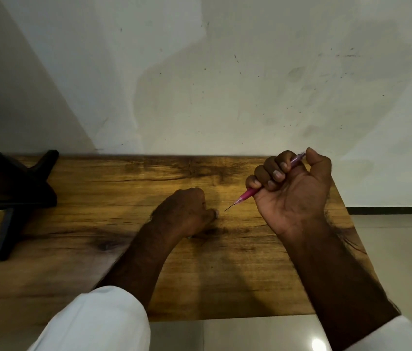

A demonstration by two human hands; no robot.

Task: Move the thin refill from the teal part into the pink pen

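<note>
My right hand (292,188) is raised palm-up over the right part of the wooden table (113,198), fingers curled around the pink pen (248,193). The pen slants down to the left, and a thin dark tip (229,208) sticks out of its front end. Its translucent rear end shows between my thumb and forefinger. My left hand (187,211) rests on the table as a closed fist, just left of the pen tip and apart from it. Whether the fist holds anything is hidden. No teal part is visible.
A black stand with a slanted leg (17,198) occupies the table's left end. A marked white wall rises directly behind the table. The table's right edge drops to a pale tiled floor (402,262). White sleeves cover both upper forearms.
</note>
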